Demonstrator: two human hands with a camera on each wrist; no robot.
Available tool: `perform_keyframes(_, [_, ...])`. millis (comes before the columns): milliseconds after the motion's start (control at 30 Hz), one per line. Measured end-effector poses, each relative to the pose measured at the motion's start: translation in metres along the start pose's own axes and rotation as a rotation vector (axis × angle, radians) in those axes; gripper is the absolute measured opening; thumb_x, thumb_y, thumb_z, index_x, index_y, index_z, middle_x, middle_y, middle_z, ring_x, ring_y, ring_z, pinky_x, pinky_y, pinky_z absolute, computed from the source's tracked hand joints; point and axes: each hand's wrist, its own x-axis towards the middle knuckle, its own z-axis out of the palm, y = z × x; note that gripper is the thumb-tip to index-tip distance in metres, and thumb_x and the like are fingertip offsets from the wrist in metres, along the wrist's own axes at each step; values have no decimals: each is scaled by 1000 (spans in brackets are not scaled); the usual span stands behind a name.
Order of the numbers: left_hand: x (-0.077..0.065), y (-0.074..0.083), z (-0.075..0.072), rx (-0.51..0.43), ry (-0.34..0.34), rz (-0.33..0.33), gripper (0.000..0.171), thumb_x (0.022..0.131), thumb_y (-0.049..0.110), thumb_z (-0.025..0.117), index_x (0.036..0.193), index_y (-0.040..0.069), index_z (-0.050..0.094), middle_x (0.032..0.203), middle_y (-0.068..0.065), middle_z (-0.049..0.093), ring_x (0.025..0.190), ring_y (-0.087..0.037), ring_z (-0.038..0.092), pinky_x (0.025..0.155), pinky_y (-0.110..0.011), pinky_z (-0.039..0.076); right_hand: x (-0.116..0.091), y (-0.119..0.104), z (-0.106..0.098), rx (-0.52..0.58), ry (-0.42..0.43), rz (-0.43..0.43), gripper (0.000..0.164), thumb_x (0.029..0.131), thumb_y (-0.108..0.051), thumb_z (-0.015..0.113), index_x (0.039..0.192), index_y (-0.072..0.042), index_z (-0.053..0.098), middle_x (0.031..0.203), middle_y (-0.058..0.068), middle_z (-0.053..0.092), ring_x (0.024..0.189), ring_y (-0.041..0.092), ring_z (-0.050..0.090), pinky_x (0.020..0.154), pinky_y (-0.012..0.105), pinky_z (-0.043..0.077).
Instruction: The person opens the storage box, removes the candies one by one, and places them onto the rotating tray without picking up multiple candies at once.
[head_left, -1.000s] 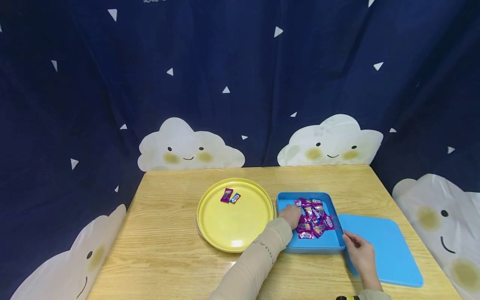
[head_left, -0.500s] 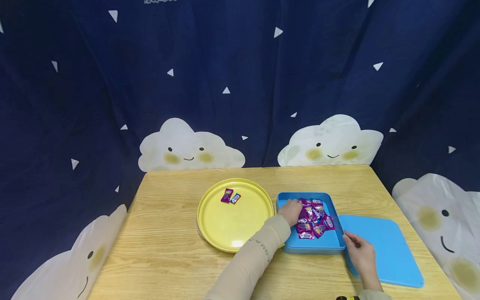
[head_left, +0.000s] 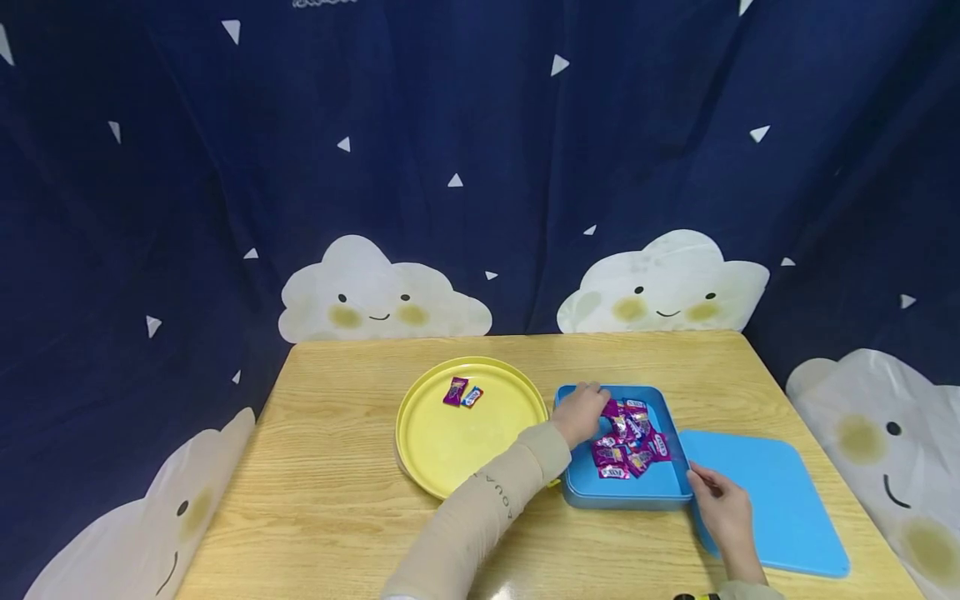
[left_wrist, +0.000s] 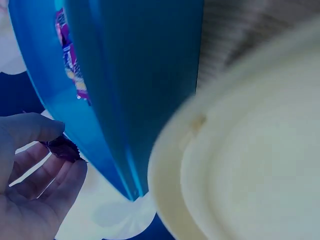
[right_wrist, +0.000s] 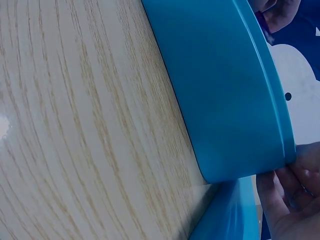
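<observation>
My left hand (head_left: 581, 413) is over the left rim of the blue box (head_left: 626, 502), lifted above its wall. In the left wrist view, the thumb and fingertips pinch a purple-wrapped candy (left_wrist: 64, 148). Several more purple-wrapped candies (head_left: 628, 437) lie in a heap inside the box. At the front right corner of the box, my right hand (head_left: 722, 510) grips the rim between thumb and fingers, as the right wrist view shows (right_wrist: 295, 200).
Left of the box stands a round yellow tray (head_left: 468, 442). On it lie a purple candy (head_left: 455, 392) and a blue-and-white one (head_left: 472, 397). A flat blue lid (head_left: 780, 500) lies right of the box on the wooden table (head_left: 322, 467).
My left hand has risen out of the candy heap and moved slightly left and back, carrying a candy. The right hand has stayed at the box corner.
</observation>
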Motion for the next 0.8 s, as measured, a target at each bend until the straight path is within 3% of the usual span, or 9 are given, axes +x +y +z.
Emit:
perform_keyframes(133, [-4, -6, -9, 14, 30, 22, 39, 86, 16, 63, 124, 18, 55, 114, 3, 55, 104, -9, 52, 83, -17, 47, 1, 2, 2, 8, 38, -5, 36, 90, -27, 57, 110, 3, 64, 107, 23, 62, 82, 17, 54, 56, 27, 47])
perform_keyframes(400, [-13, -24, -18, 24, 82, 44, 39, 85, 16, 63, 123, 15, 55, 113, 1, 55, 102, -9, 51, 84, -15, 46, 2, -2, -1, -24, -20, 42, 38, 92, -26, 53, 116, 3, 60, 111, 24, 60, 84, 19, 54, 56, 15, 42])
perform_keyframes(633, [-23, -60, -21, 41, 133, 25, 36, 83, 10, 63, 119, 12, 57, 110, -2, 56, 100, -14, 52, 85, -19, 47, 1, -2, 1, -23, 1, 37, 34, 92, -23, 54, 114, 2, 61, 109, 23, 61, 89, 26, 56, 56, 19, 44])
perform_keyframes(800, [-30, -90, -18, 12, 215, 6, 34, 77, 3, 64, 111, 7, 59, 104, -5, 57, 95, -19, 54, 82, -23, 49, 2, -1, 0, -17, -18, 50, 36, 92, -24, 53, 116, 3, 60, 111, 24, 60, 90, 27, 55, 56, 16, 42])
